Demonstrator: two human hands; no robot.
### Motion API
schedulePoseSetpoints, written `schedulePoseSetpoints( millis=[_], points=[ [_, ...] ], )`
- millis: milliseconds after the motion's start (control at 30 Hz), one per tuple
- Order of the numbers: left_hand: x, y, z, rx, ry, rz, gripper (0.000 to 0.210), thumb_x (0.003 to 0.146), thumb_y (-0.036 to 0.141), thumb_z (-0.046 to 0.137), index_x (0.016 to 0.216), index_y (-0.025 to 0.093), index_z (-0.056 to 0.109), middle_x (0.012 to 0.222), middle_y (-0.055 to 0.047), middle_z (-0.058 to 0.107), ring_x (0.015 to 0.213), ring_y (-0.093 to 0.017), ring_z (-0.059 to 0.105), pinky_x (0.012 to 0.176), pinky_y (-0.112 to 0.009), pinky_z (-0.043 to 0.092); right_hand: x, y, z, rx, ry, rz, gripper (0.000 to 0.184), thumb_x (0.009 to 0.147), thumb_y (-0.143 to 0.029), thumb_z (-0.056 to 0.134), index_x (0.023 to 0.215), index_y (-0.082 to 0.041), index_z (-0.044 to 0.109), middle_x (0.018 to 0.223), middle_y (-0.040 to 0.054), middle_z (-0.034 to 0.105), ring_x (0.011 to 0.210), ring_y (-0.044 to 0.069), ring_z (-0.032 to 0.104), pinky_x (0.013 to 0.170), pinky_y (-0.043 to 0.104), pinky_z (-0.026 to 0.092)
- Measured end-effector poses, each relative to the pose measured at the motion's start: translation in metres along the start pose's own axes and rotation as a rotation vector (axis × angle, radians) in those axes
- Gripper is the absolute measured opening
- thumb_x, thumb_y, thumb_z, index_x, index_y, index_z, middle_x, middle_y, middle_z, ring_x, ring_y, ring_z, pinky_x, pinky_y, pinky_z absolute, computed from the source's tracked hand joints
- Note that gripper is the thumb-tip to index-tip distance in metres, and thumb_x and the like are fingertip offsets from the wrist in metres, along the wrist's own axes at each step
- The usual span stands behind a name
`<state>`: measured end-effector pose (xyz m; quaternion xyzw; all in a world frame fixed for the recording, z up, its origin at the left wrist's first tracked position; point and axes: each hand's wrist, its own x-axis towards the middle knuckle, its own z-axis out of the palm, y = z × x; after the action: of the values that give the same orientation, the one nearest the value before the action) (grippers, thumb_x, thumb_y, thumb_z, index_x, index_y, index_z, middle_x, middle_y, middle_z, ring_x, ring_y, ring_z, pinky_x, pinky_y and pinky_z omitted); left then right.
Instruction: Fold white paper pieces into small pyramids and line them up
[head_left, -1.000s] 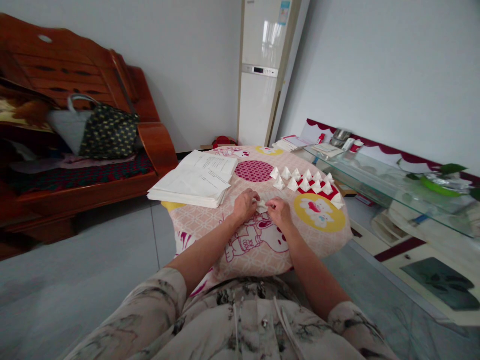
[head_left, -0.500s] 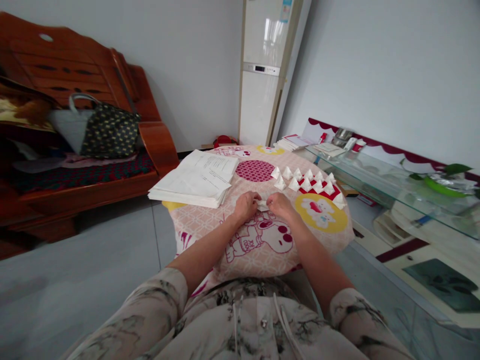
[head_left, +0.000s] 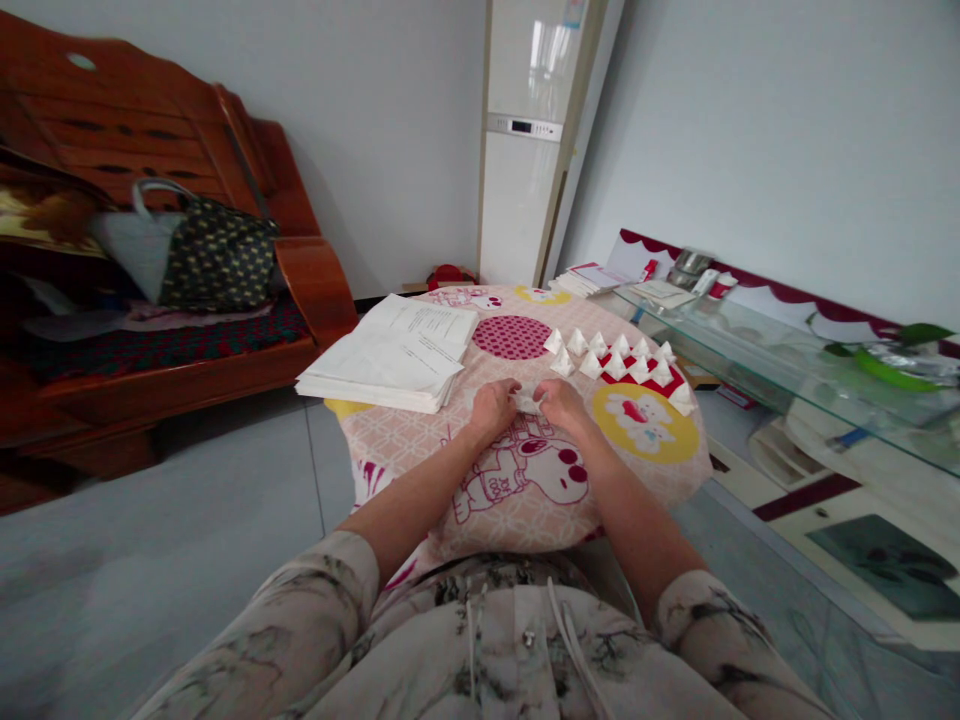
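Between my hands, low over the table, is a small piece of folded white paper point(head_left: 528, 400). My left hand point(head_left: 495, 408) closes on its left side, fingers curled. At the right side my right hand point(head_left: 560, 403) pinches it with thumb and fingers. Finer folds of the paper are too small to make out. Beyond my right hand stand several small white folded-paper pyramids point(head_left: 592, 362) in rough rows. To the left of my left hand lies a thick stack of white paper sheets point(head_left: 382, 360), the top one partly printed.
A patterned pink cloth point(head_left: 420, 455) covers the round table. On the right runs a glass-topped cabinet point(head_left: 780, 390) with cups and papers. A wooden sofa point(head_left: 315, 300) holding bags is at the left, and a tall air conditioner point(head_left: 519, 200) stands behind.
Both hands stay in nearly the same place on the paper piece, which shows a little more between them. The view has shifted slightly.
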<state>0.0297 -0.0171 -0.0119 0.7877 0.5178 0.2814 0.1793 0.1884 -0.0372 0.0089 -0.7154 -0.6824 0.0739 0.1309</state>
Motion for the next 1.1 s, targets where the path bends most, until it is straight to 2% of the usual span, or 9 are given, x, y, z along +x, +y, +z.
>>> schedulePoseSetpoints(
  millis=[100,200,300,367,533,633,767,900,1100],
  points=[
    [-0.001,0.001,-0.001,-0.010,-0.001,0.009,0.049,0.082,0.000,0.050,0.122,0.014,0.073,0.115,-0.010,0.078,0.107,-0.023,0.072,0.098,-0.032,0.054,-0.001,0.001,0.002,0.031,0.012,-0.020,0.029,0.081,-0.005,0.058,0.095,-0.018,0.079,0.102,0.0095,0.079,0.099,0.022,0.071,0.081,0.026,0.048],
    [-0.001,0.000,-0.003,-0.028,0.021,0.025,0.042,0.088,0.005,0.052,0.121,0.016,0.074,0.116,-0.009,0.078,0.108,-0.023,0.072,0.098,-0.032,0.053,-0.003,0.004,0.000,0.113,0.017,-0.013,0.025,0.080,-0.006,0.057,0.089,-0.018,0.078,0.088,0.0074,0.077,0.087,0.020,0.070,0.077,0.026,0.048],
    [0.001,-0.006,-0.006,-0.065,0.090,0.035,0.031,0.100,0.022,0.049,0.116,0.016,0.076,0.118,-0.010,0.077,0.107,-0.023,0.072,0.096,-0.032,0.053,-0.007,0.011,-0.003,0.292,0.053,-0.016,0.016,0.085,-0.019,0.059,0.087,-0.018,0.075,0.065,0.0016,0.069,0.069,0.018,0.065,0.066,0.026,0.047],
    [0.003,-0.011,-0.008,-0.086,0.115,0.013,0.037,0.104,0.029,0.043,0.113,0.015,0.076,0.115,-0.011,0.078,0.102,-0.023,0.072,0.093,-0.032,0.053,-0.010,0.017,-0.004,0.434,0.117,-0.014,0.021,0.089,-0.032,0.057,0.084,-0.018,0.073,0.053,-0.0020,0.059,0.058,0.017,0.061,0.060,0.026,0.045],
    [0.004,-0.018,-0.012,-0.151,0.145,-0.020,0.035,0.100,0.020,0.043,0.118,0.016,0.073,0.115,-0.009,0.077,0.099,-0.019,0.071,0.094,-0.030,0.054,-0.017,0.029,0.003,0.697,0.271,0.044,0.032,0.088,-0.041,0.049,0.064,-0.021,0.058,0.046,-0.0034,0.051,0.044,0.014,0.050,0.050,0.025,0.041],
    [0.000,-0.015,-0.015,-0.190,0.149,0.078,0.035,0.094,0.017,0.049,0.123,0.018,0.070,0.126,-0.007,0.072,0.109,-0.019,0.068,0.097,-0.030,0.054,-0.020,0.032,0.008,0.796,0.293,0.071,0.033,0.085,-0.046,0.051,0.065,-0.021,0.058,0.047,-0.0032,0.052,0.042,0.013,0.048,0.047,0.024,0.041],
    [-0.001,-0.009,-0.018,-0.125,0.057,0.254,0.035,0.087,0.019,0.060,0.119,0.023,0.072,0.150,-0.005,0.057,0.137,-0.024,0.053,0.117,-0.041,0.044,-0.022,0.032,0.011,0.840,0.277,0.079,0.036,0.084,-0.052,0.052,0.070,-0.021,0.062,0.049,-0.0032,0.053,0.043,0.013,0.050,0.046,0.024,0.041],
    [0.008,-0.009,-0.008,0.014,-0.078,0.355,0.031,0.079,0.014,0.067,0.107,0.021,0.077,0.162,-0.006,0.044,0.150,-0.028,0.039,0.126,-0.045,0.030,-0.022,0.033,0.012,0.856,0.244,0.126,0.037,0.083,-0.055,0.051,0.071,-0.021,0.062,0.049,-0.0034,0.053,0.043,0.013,0.049,0.044,0.024,0.040],
    [0.023,-0.011,0.007,0.096,-0.188,0.318,0.036,0.070,0.014,0.073,0.105,0.019,0.078,0.163,-0.011,0.042,0.151,-0.035,0.036,0.126,-0.052,0.028,-0.023,0.034,0.016,0.833,0.237,0.104,0.034,0.082,-0.052,0.051,0.071,-0.021,0.061,0.049,-0.0032,0.053,0.042,0.012,0.048,0.045,0.024,0.039]
  ],
)
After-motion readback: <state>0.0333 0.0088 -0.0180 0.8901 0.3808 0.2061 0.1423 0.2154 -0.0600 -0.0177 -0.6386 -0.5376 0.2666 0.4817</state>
